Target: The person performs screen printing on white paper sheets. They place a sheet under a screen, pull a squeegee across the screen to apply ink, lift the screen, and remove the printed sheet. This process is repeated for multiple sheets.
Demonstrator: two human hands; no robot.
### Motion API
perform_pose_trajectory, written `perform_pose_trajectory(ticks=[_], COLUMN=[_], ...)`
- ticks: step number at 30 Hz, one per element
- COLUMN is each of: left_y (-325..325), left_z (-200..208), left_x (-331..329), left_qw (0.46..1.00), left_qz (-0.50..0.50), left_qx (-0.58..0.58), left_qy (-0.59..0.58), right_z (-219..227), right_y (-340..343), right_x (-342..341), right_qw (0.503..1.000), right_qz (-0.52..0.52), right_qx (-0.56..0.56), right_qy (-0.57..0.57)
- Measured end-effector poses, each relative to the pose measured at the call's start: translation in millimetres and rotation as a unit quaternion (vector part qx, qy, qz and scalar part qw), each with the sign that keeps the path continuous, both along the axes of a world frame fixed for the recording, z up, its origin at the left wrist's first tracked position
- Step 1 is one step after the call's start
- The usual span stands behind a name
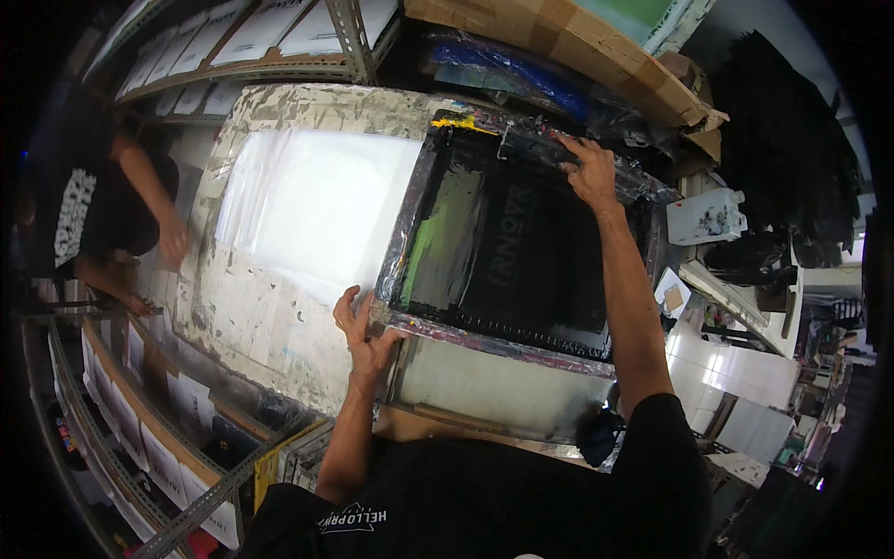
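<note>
A screen-printing frame (503,343) with black ink spread across its mesh lies on a paint-stained worktable (279,321). My left hand (365,334) grips the frame's near left corner, fingers at the left side and thumb along the near edge. At the frame's far side, my right hand (592,175) holds a dark squeegee (529,147), partly hidden by my fingers. A greenish strip of mesh (433,247) shows at the left through the ink. Yellow ink marks the far left corner. White sheets (326,200) lie flat on the table left of the frame.
Another person's hand (172,238) is beyond the table's left edge. Racks of printed sheets (265,33) stand at the far left, with another rack (154,419) at the near left. A cardboard box (577,47) sits behind the frame; a white jerrycan (706,217) stands right.
</note>
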State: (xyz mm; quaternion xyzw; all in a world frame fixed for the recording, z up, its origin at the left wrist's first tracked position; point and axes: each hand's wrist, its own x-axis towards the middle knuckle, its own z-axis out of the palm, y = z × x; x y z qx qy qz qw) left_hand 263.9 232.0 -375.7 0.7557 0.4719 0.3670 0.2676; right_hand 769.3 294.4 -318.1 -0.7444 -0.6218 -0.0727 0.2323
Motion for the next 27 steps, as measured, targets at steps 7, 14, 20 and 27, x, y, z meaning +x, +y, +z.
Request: perform_pose_trajectory(ticks=[7, 14, 20, 27], left_y=[-5, -3, 28, 42], left_z=[-3, 32, 94, 99], left_x=[0, 15, 49, 118], left_qw=[0.993, 0.981, 0.960, 0.987], left_qz=[0.008, 0.017, 0.024, 0.027], left_qx=[-0.094, -0.068, 0.003, -0.126], left_qy=[-0.067, -0.182, -0.279, -0.092], right_z=[3, 83, 178, 265], right_y=[-55, -171, -197, -119], right_x=[-57, -173, -198, -114], right_qw=[0.999, 0.996, 0.998, 0.993], right_qz=[0.008, 0.010, 0.036, 0.064], right_qx=[-0.006, -0.084, 0.025, 0.086], right_qy=[-0.051, 0.037, -0.044, -0.043])
